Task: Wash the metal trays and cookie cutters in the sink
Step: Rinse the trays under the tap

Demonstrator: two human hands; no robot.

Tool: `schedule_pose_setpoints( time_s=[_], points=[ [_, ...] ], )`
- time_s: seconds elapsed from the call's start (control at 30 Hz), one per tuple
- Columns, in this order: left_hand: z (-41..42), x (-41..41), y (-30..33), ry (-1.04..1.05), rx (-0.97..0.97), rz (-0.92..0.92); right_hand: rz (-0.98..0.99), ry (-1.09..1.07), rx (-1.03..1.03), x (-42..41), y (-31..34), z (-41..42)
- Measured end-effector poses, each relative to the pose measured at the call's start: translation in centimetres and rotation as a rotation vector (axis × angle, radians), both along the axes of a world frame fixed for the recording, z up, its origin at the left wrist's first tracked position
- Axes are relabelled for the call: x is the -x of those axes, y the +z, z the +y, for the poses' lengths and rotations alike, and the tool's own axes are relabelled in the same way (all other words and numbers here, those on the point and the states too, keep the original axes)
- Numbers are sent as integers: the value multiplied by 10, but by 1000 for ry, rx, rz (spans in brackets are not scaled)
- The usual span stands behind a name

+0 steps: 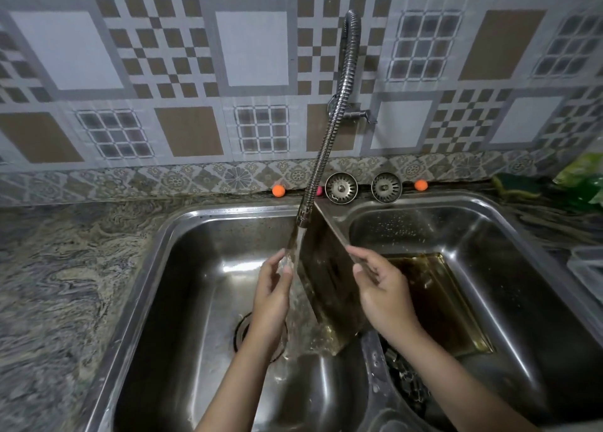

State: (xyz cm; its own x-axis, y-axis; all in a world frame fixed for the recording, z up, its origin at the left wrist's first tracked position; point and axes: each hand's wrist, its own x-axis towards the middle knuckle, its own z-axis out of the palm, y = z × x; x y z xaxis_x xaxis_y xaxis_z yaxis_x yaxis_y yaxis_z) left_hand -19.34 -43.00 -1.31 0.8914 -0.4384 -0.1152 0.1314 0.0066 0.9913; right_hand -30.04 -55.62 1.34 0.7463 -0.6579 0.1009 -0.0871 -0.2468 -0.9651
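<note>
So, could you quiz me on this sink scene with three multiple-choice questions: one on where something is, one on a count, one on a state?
1. Where are the two round metal sink strainers?
A. on the ledge behind the sink
B. in the left basin
C. in the person's hands

2. How many small orange balls lie on that ledge?
A. none
B. two
C. five

3. What is the tap doing?
A. it is off
B. it is running
C. it is taken off the wall

Answers: 1 A, they lean against the wall tiles behind the basins. 2 B, one sits left of the hose, one right of the strainers. 3 B, water streams past the left hand beside the metal tray that the right hand grips.
</note>
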Motion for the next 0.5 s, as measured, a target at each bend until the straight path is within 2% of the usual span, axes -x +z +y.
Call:
schedule_pose_setpoints(
  time_s=[0.1, 0.17, 0.3, 0.5],
  points=[
    [-4, 2, 12, -226, 102, 61, -1, 75, 122, 1, -2, 19],
    [-5, 0, 14, -264, 132, 95, -6, 140, 157, -2, -5, 31],
    [0, 0, 17, -83, 193, 165, 21, 200, 262, -7, -15, 44],
    [18, -8, 19, 141, 268, 147, 46, 442, 135, -13, -18, 54]
  ],
)
